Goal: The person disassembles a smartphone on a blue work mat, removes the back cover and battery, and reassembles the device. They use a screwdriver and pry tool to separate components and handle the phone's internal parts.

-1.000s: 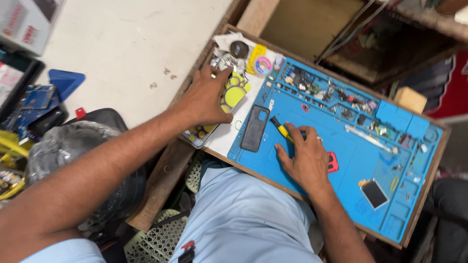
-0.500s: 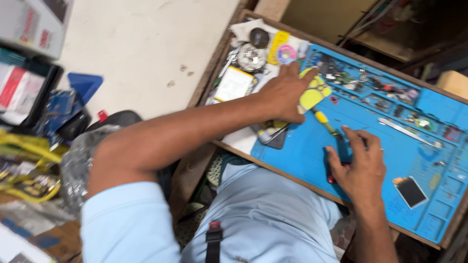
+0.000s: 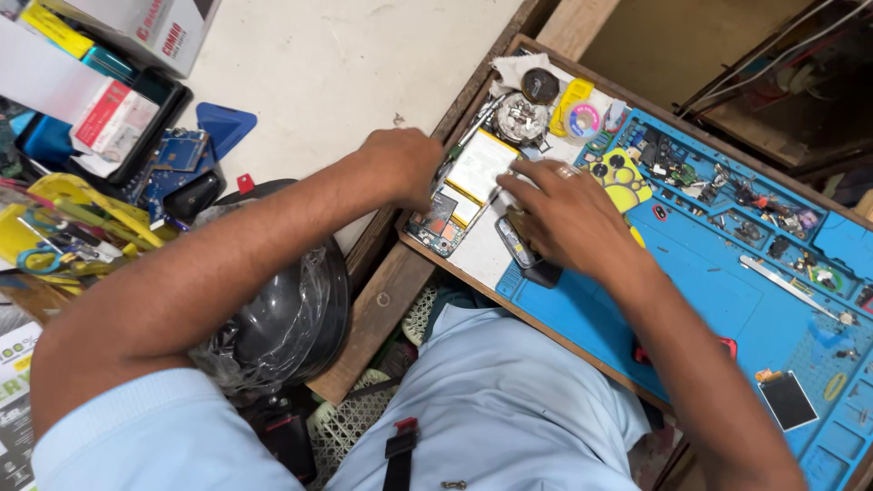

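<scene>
Both our hands have shifted toward ten o'clock across the surface (image 3: 455, 300), off the open middle of the blue work mat (image 3: 727, 300) and onto the white patch at its corner. A second ago our right hand lay flat on the mat beside a yellow-handled tool, and half a second ago our left arm was reaching across to the yellow sheet; now the two come together over the opened phone (image 3: 464, 195).

The left hand (image 3: 400, 164) curls at the phone's nine o'clock edge, its fingers resting on or gripping the frame; blur keeps us from telling which. The right hand (image 3: 568, 218) lies over the phone's three o'clock side, fingers spread and pressing down. Something thin may sit under the fingertips, though we cannot make out a tool. A dark phone part (image 3: 523, 250) lies beneath that palm, toward six o'clock.

The opened phone lies on the white patch at the surface's ten o'clock corner, showing its pale battery and circuit board. At its twelve o'clock sit a round metal piece (image 3: 521, 118) and a solder spool (image 3: 583, 120); the yellow sheet (image 3: 618, 175) is at two o'clock. Metal tweezers (image 3: 789, 289) lie well apart on the mat. So the work in hand has moved from the mat onto the phone itself.
</scene>
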